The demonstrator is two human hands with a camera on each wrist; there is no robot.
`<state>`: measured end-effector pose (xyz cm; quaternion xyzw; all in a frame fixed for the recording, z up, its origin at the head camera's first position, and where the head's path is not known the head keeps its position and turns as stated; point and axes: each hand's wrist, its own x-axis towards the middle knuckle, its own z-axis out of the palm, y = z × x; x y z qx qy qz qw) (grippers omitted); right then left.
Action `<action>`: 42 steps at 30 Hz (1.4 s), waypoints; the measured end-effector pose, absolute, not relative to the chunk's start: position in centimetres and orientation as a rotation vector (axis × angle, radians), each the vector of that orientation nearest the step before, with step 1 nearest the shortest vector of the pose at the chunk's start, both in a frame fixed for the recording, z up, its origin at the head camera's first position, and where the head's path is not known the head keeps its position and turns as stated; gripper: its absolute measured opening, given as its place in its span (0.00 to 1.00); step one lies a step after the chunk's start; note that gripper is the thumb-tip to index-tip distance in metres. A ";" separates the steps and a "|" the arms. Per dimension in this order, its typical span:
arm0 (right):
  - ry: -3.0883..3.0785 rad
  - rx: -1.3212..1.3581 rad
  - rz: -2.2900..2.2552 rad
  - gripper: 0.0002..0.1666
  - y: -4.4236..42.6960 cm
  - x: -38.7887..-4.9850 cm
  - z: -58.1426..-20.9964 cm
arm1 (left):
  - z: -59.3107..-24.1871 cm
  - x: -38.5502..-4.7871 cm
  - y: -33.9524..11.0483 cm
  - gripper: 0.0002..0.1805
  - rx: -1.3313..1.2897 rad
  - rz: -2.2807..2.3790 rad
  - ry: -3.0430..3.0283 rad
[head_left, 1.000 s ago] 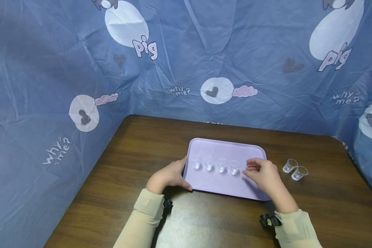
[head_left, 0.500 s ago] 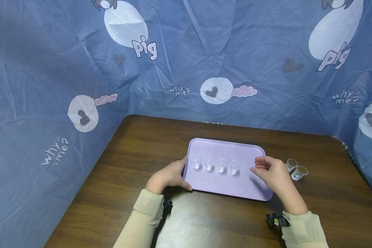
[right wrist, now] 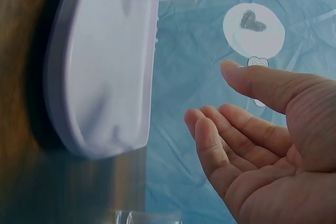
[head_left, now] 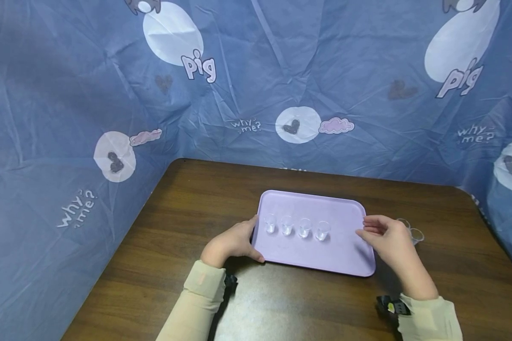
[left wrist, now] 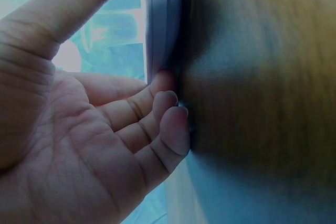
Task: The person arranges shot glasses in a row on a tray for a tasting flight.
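Note:
My left hand (head_left: pixel 232 242) holds the lilac tray (head_left: pixel 290 251) at its left end; in the left wrist view, bent fingers (left wrist: pixel 173 129) meet the tray's edge (left wrist: pixel 161 24). Several small clear cups stand upright in a row on the tray, from the leftmost cup (head_left: pixel 270 224) to the rightmost cup (head_left: pixel 323 231). My right hand (head_left: pixel 390 241) hovers by the tray's right rim, holding nothing, its fingers loosely bent and thumb apart from them in the right wrist view. Behind it, two more clear cups (head_left: pixel 417 236) on the table are partly hidden.
The brown wooden table (head_left: pixel 187 208) extends around the tray on all sides. A blue patterned cloth (head_left: pixel 239 94) hangs behind it and on both sides. Each wrist bears a dark strapped device, such as the right wrist camera (head_left: pixel 394 307).
My right hand has drawn away from the rightmost cup on the tray, moving right past the tray's edge and covering part of the two table cups. My left hand has stayed still.

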<state>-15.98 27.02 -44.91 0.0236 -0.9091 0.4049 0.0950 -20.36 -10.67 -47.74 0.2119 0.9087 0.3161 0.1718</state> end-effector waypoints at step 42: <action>-2.597 -0.166 1.118 0.29 34.1 -14.0 -44.0 | -48.0 -20.5 -10.7 0.68 0.597 0.893 2.581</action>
